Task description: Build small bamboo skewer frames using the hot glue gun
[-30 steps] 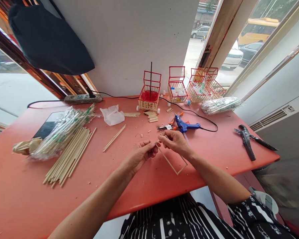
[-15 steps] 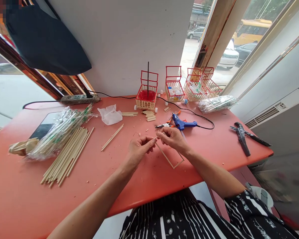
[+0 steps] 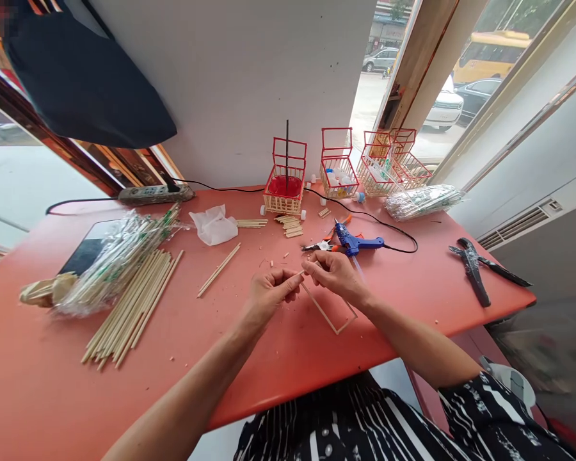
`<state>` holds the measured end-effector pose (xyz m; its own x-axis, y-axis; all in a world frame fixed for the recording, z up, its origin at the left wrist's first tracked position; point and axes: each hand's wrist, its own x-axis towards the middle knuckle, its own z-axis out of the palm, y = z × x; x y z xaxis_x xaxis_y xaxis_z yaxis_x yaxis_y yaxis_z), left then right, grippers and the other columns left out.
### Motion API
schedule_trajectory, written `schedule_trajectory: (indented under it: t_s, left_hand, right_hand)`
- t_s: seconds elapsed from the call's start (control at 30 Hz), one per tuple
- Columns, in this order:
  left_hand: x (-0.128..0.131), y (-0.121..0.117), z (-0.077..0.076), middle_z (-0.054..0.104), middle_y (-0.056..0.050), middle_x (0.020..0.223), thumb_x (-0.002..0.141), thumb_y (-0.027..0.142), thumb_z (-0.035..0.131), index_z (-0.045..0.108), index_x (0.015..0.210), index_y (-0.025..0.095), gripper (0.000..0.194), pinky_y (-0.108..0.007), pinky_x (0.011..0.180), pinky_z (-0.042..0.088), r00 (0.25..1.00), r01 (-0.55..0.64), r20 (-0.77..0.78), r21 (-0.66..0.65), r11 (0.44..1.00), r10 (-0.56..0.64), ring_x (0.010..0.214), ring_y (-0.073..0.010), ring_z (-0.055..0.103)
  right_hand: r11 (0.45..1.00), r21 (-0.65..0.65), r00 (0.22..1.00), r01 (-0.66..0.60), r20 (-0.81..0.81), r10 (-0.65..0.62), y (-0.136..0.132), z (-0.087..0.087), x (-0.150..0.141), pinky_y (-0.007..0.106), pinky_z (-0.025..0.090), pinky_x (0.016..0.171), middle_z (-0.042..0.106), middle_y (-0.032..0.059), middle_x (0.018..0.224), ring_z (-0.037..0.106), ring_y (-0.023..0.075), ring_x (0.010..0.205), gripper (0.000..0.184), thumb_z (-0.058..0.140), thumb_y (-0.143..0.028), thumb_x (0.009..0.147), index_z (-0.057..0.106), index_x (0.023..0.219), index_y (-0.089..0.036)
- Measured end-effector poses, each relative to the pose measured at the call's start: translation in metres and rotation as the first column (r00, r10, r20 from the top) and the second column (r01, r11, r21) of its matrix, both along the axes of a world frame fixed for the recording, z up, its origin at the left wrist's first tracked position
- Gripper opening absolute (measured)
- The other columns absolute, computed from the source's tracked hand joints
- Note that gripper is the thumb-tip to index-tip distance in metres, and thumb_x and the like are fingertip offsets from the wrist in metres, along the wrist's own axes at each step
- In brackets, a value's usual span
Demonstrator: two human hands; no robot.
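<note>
A thin rectangular frame of wooden sticks is held over the front of the table, one corner toward me. My left hand pinches its far side between thumb and fingers. Close beside it, my right hand is closed on the same end, fingertips nearly meeting the left ones; the joint between them is mostly hidden. Just beyond the right hand lie a blue glue gun and pliers with orange handles. Two loose sticks rest left of my hands.
Wooden sticks and a plastic-wrapped bundle cover the table's left. Small stick carts stand along the back, with short cut sticks before them. A black cord curves behind the glue gun. Black scissors-like tool lies right.
The view has shifted slightly, so things sit a little lower and to the right. Both hands keep their pinch on the stick frame, almost unmoved.
</note>
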<state>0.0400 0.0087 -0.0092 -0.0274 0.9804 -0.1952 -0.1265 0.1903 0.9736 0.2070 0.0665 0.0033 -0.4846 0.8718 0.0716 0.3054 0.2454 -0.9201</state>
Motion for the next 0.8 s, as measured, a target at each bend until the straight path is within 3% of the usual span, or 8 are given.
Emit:
schedule_trajectory:
  t_s: [0.2,0.33,0.47,0.57,0.67,0.8]
  left_hand:
    - [-0.004,-0.001,0.005,0.066,-0.005,0.073,0.071,0.061,0.078,0.075,0.083,0.013,0.049,-0.026,0.055,0.041,0.957,0.139,0.263,-0.060,0.988,-0.119,0.058,-0.0114,0.055]
    - [-0.004,0.001,0.006,0.063,-0.004,0.073,0.068,0.054,0.083,0.077,0.087,0.013,0.046,-0.025,0.055,0.041,0.933,0.165,0.342,-0.133,0.977,-0.111,0.059,-0.0105,0.053]
    - [-0.006,0.009,0.008,0.061,-0.001,0.070,0.064,0.050,0.086,0.075,0.084,0.014,0.043,-0.023,0.053,0.038,0.969,0.118,0.233,-0.164,0.979,-0.078,0.056,-0.0085,0.051]
    - [-0.010,0.016,0.013,0.059,0.000,0.067,0.066,0.056,0.083,0.073,0.083,0.015,0.046,-0.021,0.050,0.035,0.982,0.162,0.127,-0.186,0.969,-0.139,0.053,-0.0075,0.049]
    - [-0.014,0.022,0.018,0.057,0.000,0.064,0.066,0.058,0.082,0.073,0.079,0.014,0.047,-0.022,0.050,0.036,0.980,0.201,0.010,-0.135,0.970,-0.201,0.052,-0.0083,0.047]
    - [-0.012,0.026,0.023,0.053,0.001,0.058,0.064,0.056,0.082,0.070,0.071,0.015,0.043,-0.023,0.048,0.036,0.981,0.170,-0.073,-0.120,0.978,-0.179,0.050,-0.0091,0.044]
  right_hand:
    - [0.999,-0.050,0.998,-0.004,-0.056,0.001,0.001,0.006,0.005,0.021,0.032,0.047,0.054,-0.0030,0.055,0.044,0.0082,0.049,0.036,0.057,-0.045,0.092,0.055,0.068,-0.018]
    - [0.997,-0.077,0.997,0.019,-0.073,-0.025,0.002,0.006,0.006,0.021,0.032,0.048,0.055,-0.0028,0.055,0.045,0.0082,0.049,0.036,0.057,-0.046,0.092,0.056,0.069,-0.018]
    - [0.995,-0.084,0.996,0.056,-0.065,-0.062,0.001,0.003,0.004,0.021,0.032,0.048,0.055,-0.0027,0.055,0.044,0.0082,0.049,0.036,0.057,-0.046,0.091,0.056,0.068,-0.018]
    - [0.994,-0.095,0.994,0.056,-0.085,-0.065,0.002,0.003,0.003,0.021,0.032,0.048,0.055,-0.0026,0.055,0.045,0.0087,0.050,0.036,0.057,-0.045,0.091,0.056,0.068,-0.018]
    - [0.995,-0.084,0.996,0.053,-0.069,-0.059,0.003,0.006,0.001,0.021,0.032,0.049,0.054,-0.0032,0.054,0.043,0.0082,0.049,0.034,0.057,-0.041,0.092,0.055,0.067,-0.018]
    - [0.996,-0.045,0.997,0.082,0.017,-0.081,0.006,0.011,-0.001,0.021,0.031,0.049,0.055,-0.0039,0.054,0.041,0.0076,0.048,0.031,0.059,-0.035,0.091,0.056,0.065,-0.018]
